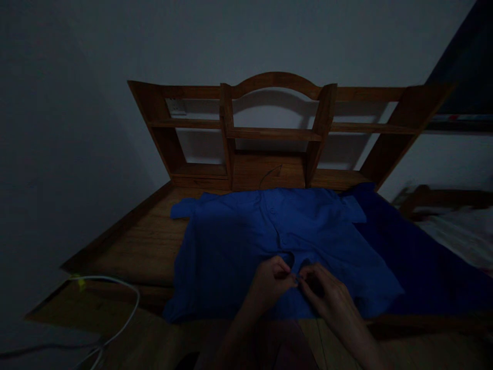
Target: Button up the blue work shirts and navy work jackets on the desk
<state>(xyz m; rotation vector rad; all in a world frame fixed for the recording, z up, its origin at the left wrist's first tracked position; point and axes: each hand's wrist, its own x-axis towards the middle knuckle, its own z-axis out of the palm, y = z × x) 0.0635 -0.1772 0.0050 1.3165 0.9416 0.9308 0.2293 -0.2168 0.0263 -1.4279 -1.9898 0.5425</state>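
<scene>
A blue button-front shirt (231, 231) lies spread over a wooden desk (150, 246), its collar end toward me or hidden in the dim light; I cannot tell which. Along its middle runs the front opening with small buttons. My left hand (271, 280) pinches the edge of this opening near the side closest to me. Facing it, my right hand (323, 285) also pinches the fabric there. The fingertips of both hands nearly meet, with a bit of the shirt between them. Whether a button is in the fingers is too dark to see.
A wooden shelf unit (277, 133) stands at the back of the desk against the wall. Darker blue cloth (416, 267) lies to the right, partly under the shirt. At the left front hangs a white cable (134, 303). A wall socket (177, 107) shows behind the shelf.
</scene>
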